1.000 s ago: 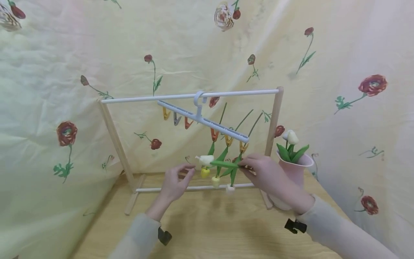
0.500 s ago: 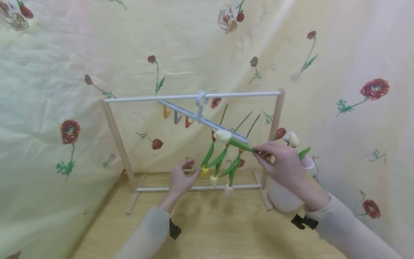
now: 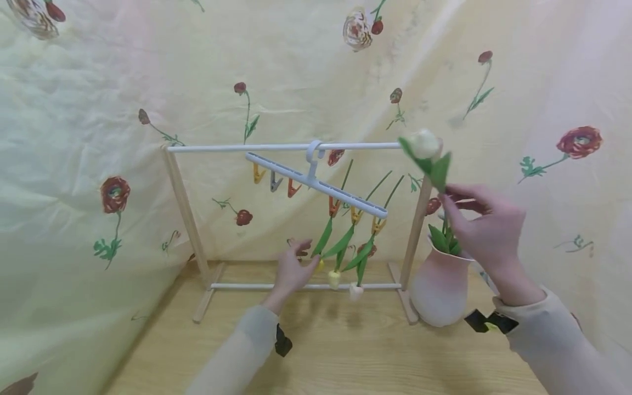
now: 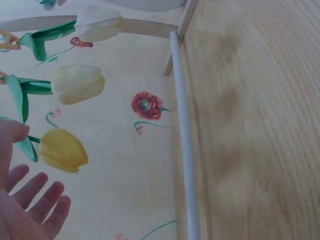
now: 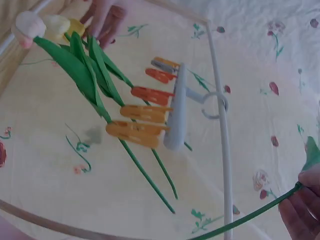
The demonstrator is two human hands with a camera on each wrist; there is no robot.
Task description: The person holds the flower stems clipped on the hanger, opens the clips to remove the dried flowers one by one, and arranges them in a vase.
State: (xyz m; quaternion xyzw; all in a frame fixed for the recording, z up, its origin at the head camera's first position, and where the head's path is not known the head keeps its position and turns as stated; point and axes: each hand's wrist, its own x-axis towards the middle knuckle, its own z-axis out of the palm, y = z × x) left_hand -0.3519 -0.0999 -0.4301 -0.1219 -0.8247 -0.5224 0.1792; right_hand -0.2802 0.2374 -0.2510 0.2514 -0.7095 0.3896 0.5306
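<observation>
My right hand (image 3: 494, 236) pinches the stem of a white artificial tulip (image 3: 425, 144), bloom up, in front of the rack's right post. Its long green stem (image 5: 250, 215) curves away below the fingers in the right wrist view. My left hand (image 3: 291, 269), fingers loosely spread, is beside a hanging yellow tulip (image 4: 62, 150), thumb right at its leaves. Next to that hang a pale yellow tulip (image 4: 77, 85) and a white tulip (image 4: 97, 22), blooms down. Orange and yellow clips (image 5: 142, 113) on a tilted light-blue hanger (image 3: 323, 187) hold these three by their stems.
The hanger hooks over the white top bar (image 3: 237, 148) of a wooden-legged rack. Three more clips (image 3: 275, 181) hang on its left half without flowers. A pink-and-white vase (image 3: 439, 291) with tulips stands by the right leg on the wooden table (image 3: 345, 351). Floral cloth (image 3: 197, 71) hangs behind.
My right hand has carried the white tulip up and right, from before the hanging flowers to above the vase, turning its bloom upward. The left hand has moved slightly right, to the yellow tulip.
</observation>
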